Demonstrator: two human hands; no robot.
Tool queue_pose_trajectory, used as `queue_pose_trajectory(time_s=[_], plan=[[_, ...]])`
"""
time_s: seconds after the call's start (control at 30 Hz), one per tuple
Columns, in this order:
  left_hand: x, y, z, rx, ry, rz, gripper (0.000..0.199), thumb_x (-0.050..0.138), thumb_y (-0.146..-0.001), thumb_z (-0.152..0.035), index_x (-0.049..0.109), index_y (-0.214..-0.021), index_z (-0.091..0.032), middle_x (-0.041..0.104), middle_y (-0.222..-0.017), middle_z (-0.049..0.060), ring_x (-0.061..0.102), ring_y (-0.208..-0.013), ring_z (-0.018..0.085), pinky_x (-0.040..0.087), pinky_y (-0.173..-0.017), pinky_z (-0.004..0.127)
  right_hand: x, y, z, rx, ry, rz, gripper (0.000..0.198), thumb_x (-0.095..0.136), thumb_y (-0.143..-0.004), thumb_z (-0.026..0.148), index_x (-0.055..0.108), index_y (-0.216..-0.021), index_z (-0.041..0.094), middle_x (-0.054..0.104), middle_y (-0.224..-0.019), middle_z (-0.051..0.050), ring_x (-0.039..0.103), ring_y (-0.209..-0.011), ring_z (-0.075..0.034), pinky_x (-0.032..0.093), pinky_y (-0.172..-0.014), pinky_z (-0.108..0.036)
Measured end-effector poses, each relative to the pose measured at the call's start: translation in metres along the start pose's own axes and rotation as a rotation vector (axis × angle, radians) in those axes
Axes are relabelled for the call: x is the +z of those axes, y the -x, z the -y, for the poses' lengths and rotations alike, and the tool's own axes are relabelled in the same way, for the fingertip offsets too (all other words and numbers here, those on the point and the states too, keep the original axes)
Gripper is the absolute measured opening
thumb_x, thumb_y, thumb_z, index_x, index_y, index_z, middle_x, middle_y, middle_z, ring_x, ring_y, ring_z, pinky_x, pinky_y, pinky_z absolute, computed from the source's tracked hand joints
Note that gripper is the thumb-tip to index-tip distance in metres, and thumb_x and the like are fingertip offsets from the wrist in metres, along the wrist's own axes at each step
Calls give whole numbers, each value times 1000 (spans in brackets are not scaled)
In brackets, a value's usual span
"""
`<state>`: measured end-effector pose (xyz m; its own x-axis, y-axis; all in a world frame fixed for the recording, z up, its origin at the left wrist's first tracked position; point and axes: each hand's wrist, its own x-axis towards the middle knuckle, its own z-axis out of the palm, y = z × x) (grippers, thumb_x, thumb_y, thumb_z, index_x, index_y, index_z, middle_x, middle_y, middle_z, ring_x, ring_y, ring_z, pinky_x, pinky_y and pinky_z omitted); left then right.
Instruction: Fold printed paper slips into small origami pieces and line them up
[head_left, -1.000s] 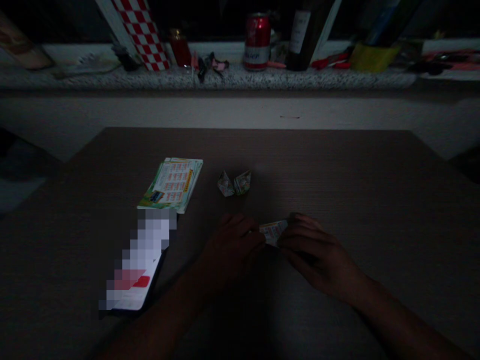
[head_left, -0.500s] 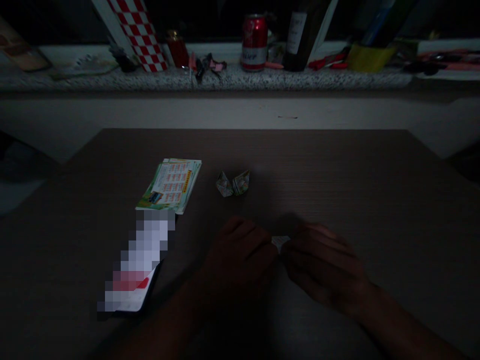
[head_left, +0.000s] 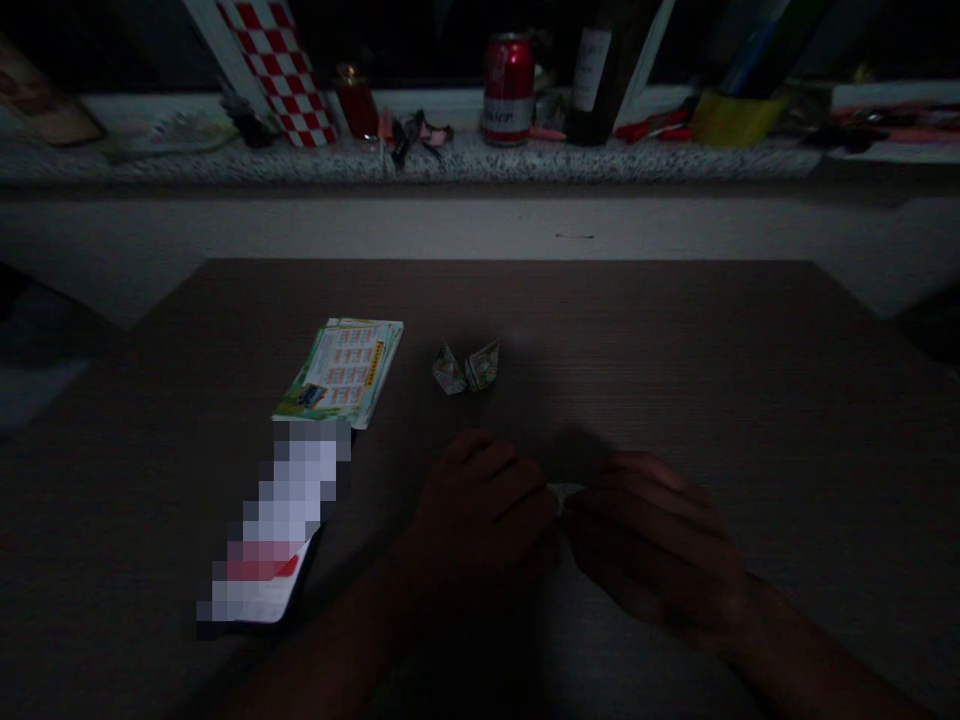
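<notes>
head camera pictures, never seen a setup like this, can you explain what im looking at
There is no machine here, just a person's two bare hands. Every picture comes from one camera worn on the head, looking forward and down. The left hand and right hand meet over the table, with a small piece of paper between their fingers, mostly hidden. Beyond them stand two folded paper shapes. To the left lie a stack of printed cards and, nearer the person, a phone, its screen partly pixelated. At the back, a speckled windowsill holds a red can, among other things. The light is dim, so fine detail is lost.
</notes>
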<state>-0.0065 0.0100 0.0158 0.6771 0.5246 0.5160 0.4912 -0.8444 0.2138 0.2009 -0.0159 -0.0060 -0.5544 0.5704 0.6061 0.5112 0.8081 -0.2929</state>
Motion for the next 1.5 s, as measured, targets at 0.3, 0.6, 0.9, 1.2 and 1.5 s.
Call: queue_pose_trajectory(time_s=[0.3, 0.6, 0.9, 1.2, 1.5], plan=[[-8, 5, 16, -73, -55, -26, 5, 60, -80, -16, 60, -75, -17, 63, -73, 1, 52, -72, 17, 38, -70, 35, -10, -5, 3, -39, 36, -129, 13, 71, -76, 9, 67, -85, 16, 73, -82, 0, 67, -74, -14, 54, -79, -35], [-17, 9, 30, -302, 70, -113, 3, 59, -79, -12, 59, -77, -15, 63, -80, 4, 57, -77, 17, 44, -73, 33, -22, -7, 4, 269, -135, -268, 20, 66, -75, 2, 67, -86, 19, 68, -79, -3, 66, -72, -15, 55, -64, -29], [20, 6, 2, -971, 1212, 45, 24, 63, -84, -34, 64, -102, -17, 72, -99, 6, 67, -91, 20, 53, -78, 30, 4, -7, 6, 838, -577, -326, 10, 67, -78, 16, 62, -70, 22, 66, -64, 4, 61, -56, -9, 51, -51, -17], [16, 3, 11, -974, 1189, 215, 18, 63, -84, -32, 66, -92, -16, 70, -85, 3, 66, -78, 17, 51, -67, 25, 11, -8, 1, 858, -694, -124, 5, 65, -81, 21, 61, -80, 20, 62, -71, 1, 59, -63, -11, 50, -58, -21], [10, 12, 8, -495, 464, 100, 62, 75, -72, -35, 47, -126, -21, 51, -129, 12, 49, -118, 27, 43, -99, 41, 12, -9, -5, 1003, -653, -164, 10, 65, -79, 27, 71, -78, 18, 69, -69, -2, 62, -61, -13, 50, -56, -23]])
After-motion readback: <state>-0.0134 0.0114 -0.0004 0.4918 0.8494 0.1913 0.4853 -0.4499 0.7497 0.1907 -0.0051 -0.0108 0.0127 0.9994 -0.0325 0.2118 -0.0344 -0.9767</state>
